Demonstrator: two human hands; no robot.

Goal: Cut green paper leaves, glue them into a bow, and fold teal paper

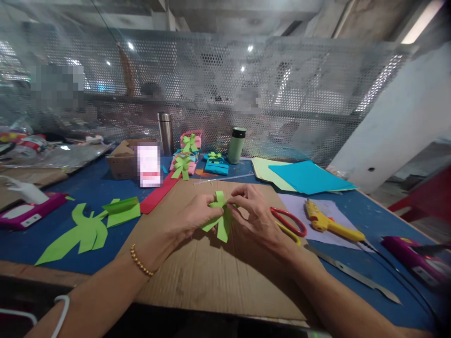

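A bright green paper cutout with several strips, shaped like a bow or flower, is between my two hands above the cardboard. My left hand pinches its left side between thumb and fingers. From the right, my right hand closes thumb and fingertips on the upper right strip. The cardboard sheet lies flat beneath both hands. Close to my right hand are scissors with red and yellow loops; a long metal blade stretches away to the lower right.
A yellow glue gun rests on purple paper, its cord trailing right. Green cutouts and a red strip lie left. Behind stand small paper bags, a green tumbler, a steel flask and blue sheets.
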